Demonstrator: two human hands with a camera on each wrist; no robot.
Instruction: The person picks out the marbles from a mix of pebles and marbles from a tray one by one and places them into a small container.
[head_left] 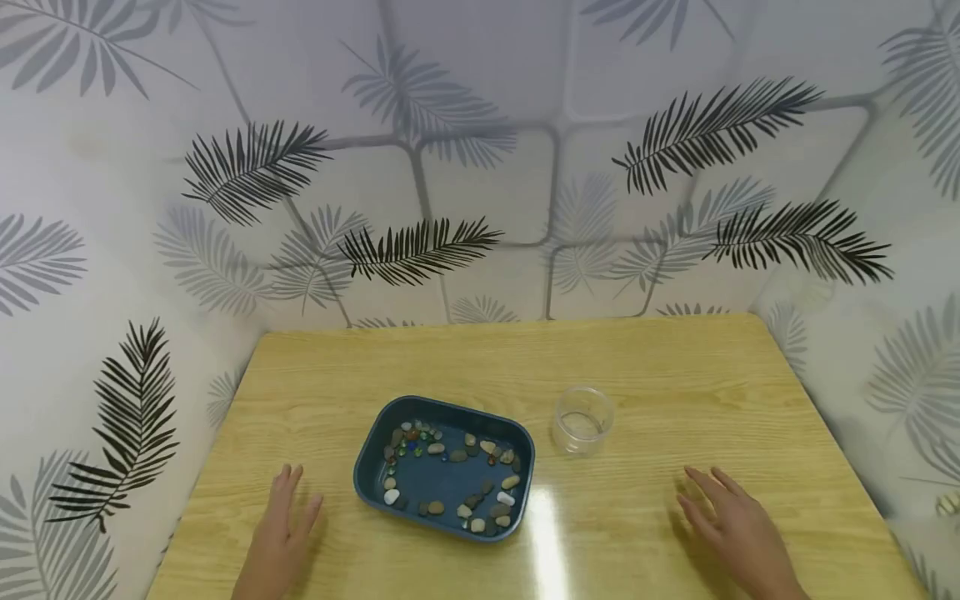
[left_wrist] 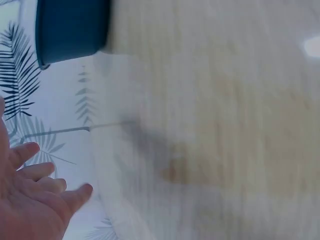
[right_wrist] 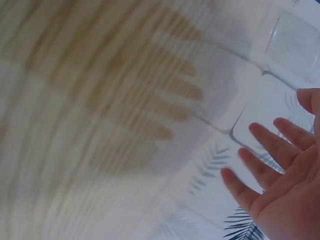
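Observation:
My left hand [head_left: 279,533] hovers near the table's front left, left of a dark blue tray [head_left: 442,483], its fingers relaxed and holding nothing. Over the right side, my right hand [head_left: 738,533] is likewise free, fingers loosely spread as the right wrist view shows. Pebbles in white, tan and grey [head_left: 436,507] line the inside of the tray, and small glass beads [head_left: 412,447] in green, blue and red gather at its far left corner. A clear round plastic container [head_left: 583,421] stands just right of the tray, nearer to it than to my right hand.
Both things stand on a yellow wood-grain table [head_left: 645,358]. Walls patterned with leaves [head_left: 420,250] rise behind it and at both sides. A bright strip of reflected light [head_left: 547,542] falls on the tabletop below the container.

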